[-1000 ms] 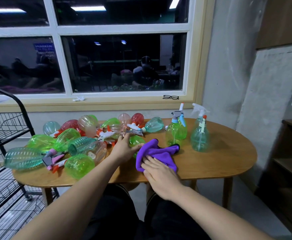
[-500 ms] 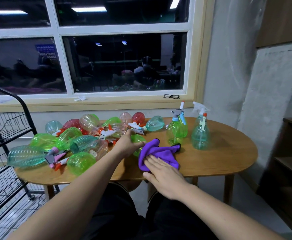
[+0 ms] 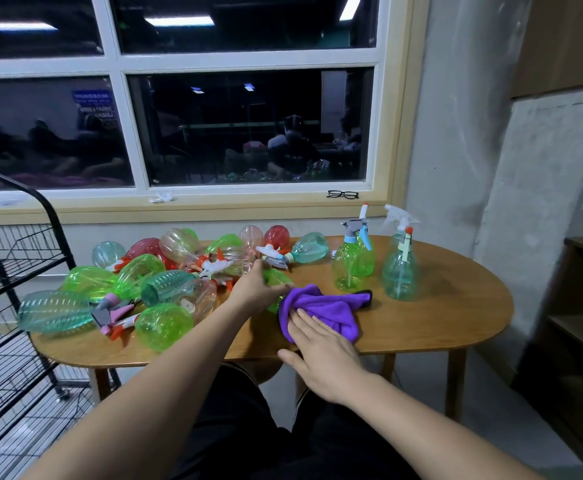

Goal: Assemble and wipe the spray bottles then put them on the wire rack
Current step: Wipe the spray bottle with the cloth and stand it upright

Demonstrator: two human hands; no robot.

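— Black wire rack (image 3: 16, 271): location?
— At the left end of the table, just beside it. Mesh shelves in tiers.

— Right side?
— Wooden shelf unit (image 3: 581, 306), against the right wall, well apart from the hands.

— Obstructions between rack and hands?
— One heap of bottle bodies (image 3: 165, 271), green, teal, pink and red, all lying on their sides across the left half of the table. Loose spray heads (image 3: 113, 310) lie among them. The left forearm crosses in front of the heap's near right edge.

— Assembled units?
— Upright bottles (image 3: 399, 275), green and teal, each with a sprayer fitted. They are grouped right of centre, towards the far edge.

— Cloth?
— Purple cloth (image 3: 328, 306), crumpled, near the front edge of the table. Its far corner reaches close to the base of the front upright green unit.

— Hands?
— Right hand (image 3: 321, 355): flat on the cloth, fingers straight, thumb spread out over the table edge. Left hand (image 3: 255, 287): on the green bottle (image 3: 278, 278), fingers curled round it.

— That bottle's position?
— On its side at the heap's right edge, touching the cloth.

— Smallest item?
— Glasses (image 3: 342, 194), on the window sill, above the upright group.

— Surface and room?
— Rough grey wall (image 3: 456, 133) on the right. White-framed window (image 3: 248, 126), dark, reflecting ceiling lights. Oval wooden table (image 3: 456, 306), bare at its right end.
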